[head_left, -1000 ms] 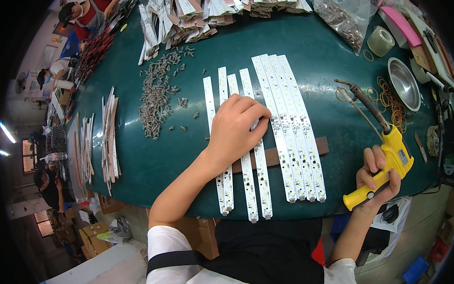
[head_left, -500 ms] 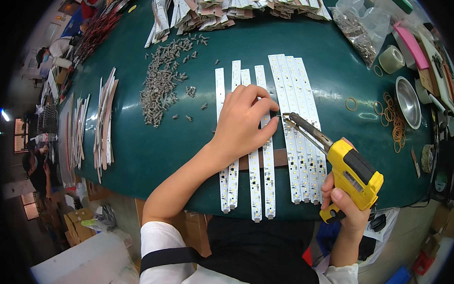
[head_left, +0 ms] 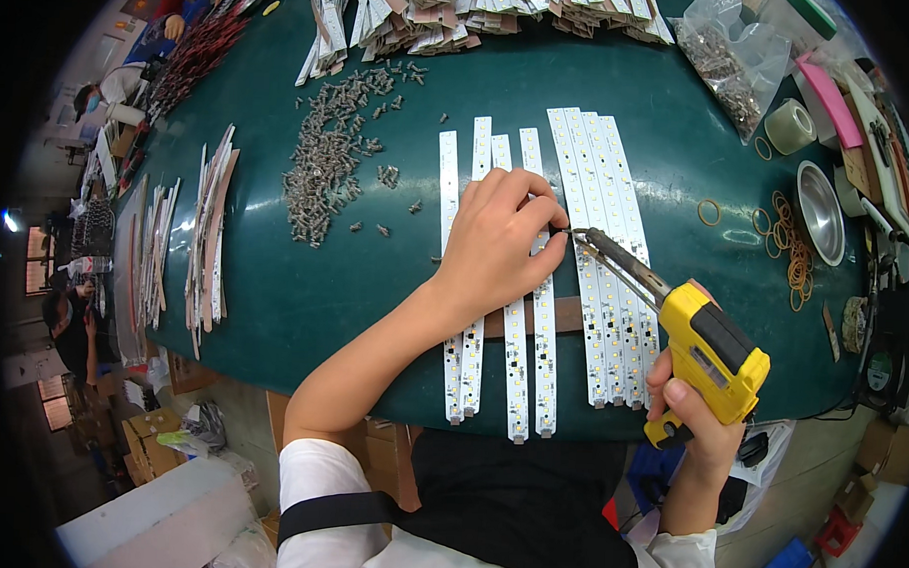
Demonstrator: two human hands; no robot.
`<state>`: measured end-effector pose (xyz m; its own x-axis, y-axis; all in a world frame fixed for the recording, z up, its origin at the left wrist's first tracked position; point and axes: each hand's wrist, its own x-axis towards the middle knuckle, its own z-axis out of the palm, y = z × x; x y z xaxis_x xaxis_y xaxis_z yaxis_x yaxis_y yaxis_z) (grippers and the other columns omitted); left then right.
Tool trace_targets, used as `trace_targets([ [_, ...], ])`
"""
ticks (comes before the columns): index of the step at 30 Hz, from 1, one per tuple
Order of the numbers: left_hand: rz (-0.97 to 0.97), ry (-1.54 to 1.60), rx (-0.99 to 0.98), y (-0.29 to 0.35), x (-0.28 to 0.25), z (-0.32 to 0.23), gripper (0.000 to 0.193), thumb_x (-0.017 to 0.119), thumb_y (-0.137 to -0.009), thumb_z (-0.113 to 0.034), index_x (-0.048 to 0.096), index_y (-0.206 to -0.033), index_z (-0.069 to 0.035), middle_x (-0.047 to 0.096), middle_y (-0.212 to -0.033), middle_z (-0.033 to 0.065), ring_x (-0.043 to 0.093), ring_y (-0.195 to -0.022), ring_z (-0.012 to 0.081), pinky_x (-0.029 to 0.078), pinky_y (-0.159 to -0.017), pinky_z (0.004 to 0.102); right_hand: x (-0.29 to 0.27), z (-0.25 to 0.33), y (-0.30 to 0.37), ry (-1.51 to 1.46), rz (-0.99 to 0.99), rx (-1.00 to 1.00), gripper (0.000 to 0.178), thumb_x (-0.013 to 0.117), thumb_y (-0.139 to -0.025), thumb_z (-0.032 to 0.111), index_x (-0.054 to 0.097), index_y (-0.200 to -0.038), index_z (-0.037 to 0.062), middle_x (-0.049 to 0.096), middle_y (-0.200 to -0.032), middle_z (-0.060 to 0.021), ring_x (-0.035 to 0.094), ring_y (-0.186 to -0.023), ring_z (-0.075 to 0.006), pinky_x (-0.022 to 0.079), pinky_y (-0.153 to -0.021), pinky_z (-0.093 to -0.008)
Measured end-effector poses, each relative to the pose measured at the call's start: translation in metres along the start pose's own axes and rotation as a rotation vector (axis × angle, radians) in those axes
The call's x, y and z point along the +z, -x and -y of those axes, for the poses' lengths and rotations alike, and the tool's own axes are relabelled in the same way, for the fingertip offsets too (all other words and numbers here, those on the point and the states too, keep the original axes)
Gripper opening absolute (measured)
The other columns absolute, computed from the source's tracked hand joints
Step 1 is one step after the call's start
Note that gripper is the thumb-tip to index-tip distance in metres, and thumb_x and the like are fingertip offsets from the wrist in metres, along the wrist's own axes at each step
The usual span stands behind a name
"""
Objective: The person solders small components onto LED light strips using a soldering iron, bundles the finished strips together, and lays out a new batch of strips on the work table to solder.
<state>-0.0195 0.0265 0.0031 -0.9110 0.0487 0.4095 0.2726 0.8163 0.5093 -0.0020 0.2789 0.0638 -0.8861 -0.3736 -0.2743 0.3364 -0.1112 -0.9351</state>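
Note:
My right hand (head_left: 703, 418) is wrapped round the grip of a yellow and black soldering gun (head_left: 711, 341), whose tip points left. Over the narrow white LED strips (head_left: 516, 381), my left hand (head_left: 491, 235) pinches thumb and forefinger together on a small dark piece, mostly hidden, close to the gun's tip. Several more LED strips (head_left: 601, 319) lie side by side beneath the tip and barrel. The strips rest across a flat brown bar (head_left: 569, 315), with their near ends toward me.
Small metal parts (head_left: 323, 169) are heaped left of my hand. Bundled strips (head_left: 211, 245) lie further left, with a stack of strips (head_left: 433, 28) at the far edge. Rubber bands (head_left: 800, 266), a metal bowl (head_left: 820, 212) and a bag of parts (head_left: 727, 68) are on the right.
The whole view has shifted slightly. Both hands keep nearly the same pose, the left still pinching and the right still holding the soldering gun with its tip by the left fingertips.

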Motion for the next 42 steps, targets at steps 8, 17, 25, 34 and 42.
trace_targets([
  [8, 0.006, 0.001, 0.001, 0.000, 0.001, 0.001, 0.011, 0.070, -0.071, -0.009, 0.065, -0.080, -0.008, 0.058, -0.092, 0.0037, 0.054, -0.088, 0.0220, 0.039, -0.079, 0.0355, -0.001, 0.002, -0.001, 0.023, 0.022, 0.044, 0.070, 0.068, -0.075, 0.005, 0.039, -0.139, -0.0026, 0.061, -0.078, -0.0117, 0.055, -0.060, -0.0117, 0.047, -0.051, -0.0217],
  [17, -0.010, 0.006, 0.010, 0.000, 0.001, 0.001, 0.011, 0.070, -0.071, -0.009, 0.064, -0.081, -0.008, 0.058, -0.093, 0.0031, 0.053, -0.089, 0.0219, 0.038, -0.080, 0.0353, -0.001, 0.001, 0.000, -0.001, -0.005, -0.008, 0.071, 0.068, -0.075, 0.004, 0.038, -0.139, -0.0035, 0.060, -0.078, -0.0115, 0.055, -0.060, -0.0116, 0.047, -0.051, -0.0220],
  [25, -0.013, 0.024, 0.010, 0.000, 0.000, 0.001, 0.011, 0.070, -0.071, -0.009, 0.065, -0.081, -0.008, 0.058, -0.092, 0.0030, 0.053, -0.088, 0.0218, 0.039, -0.079, 0.0354, -0.001, -0.001, -0.001, 0.089, 0.018, -0.031, 0.060, 0.066, -0.077, 0.012, 0.044, -0.129, -0.0070, 0.059, -0.080, -0.0130, 0.055, -0.054, -0.0139, 0.046, -0.047, -0.0237],
  [34, -0.056, 0.036, 0.025, 0.002, 0.001, 0.004, 0.010, 0.070, -0.071, -0.011, 0.064, -0.080, -0.009, 0.058, -0.092, 0.0035, 0.053, -0.088, 0.0232, 0.039, -0.077, 0.0364, -0.055, -0.024, -0.006, -0.424, 0.013, -0.259, 0.061, 0.060, -0.084, 0.013, 0.031, -0.130, -0.0122, 0.049, -0.086, -0.0166, 0.049, -0.071, -0.0158, 0.047, -0.041, -0.0188],
  [42, -0.066, -0.002, 0.009, -0.001, -0.028, 0.004, 0.013, 0.069, -0.073, -0.013, 0.065, -0.085, -0.009, 0.060, -0.091, 0.0058, 0.056, -0.091, 0.0244, 0.043, -0.082, 0.0380, -0.098, -0.059, -0.015, -0.976, 0.195, -0.303, 0.045, 0.052, -0.090, 0.007, 0.028, -0.125, -0.0049, 0.037, -0.090, -0.0100, 0.038, -0.079, -0.0142, 0.047, -0.049, -0.0202],
])
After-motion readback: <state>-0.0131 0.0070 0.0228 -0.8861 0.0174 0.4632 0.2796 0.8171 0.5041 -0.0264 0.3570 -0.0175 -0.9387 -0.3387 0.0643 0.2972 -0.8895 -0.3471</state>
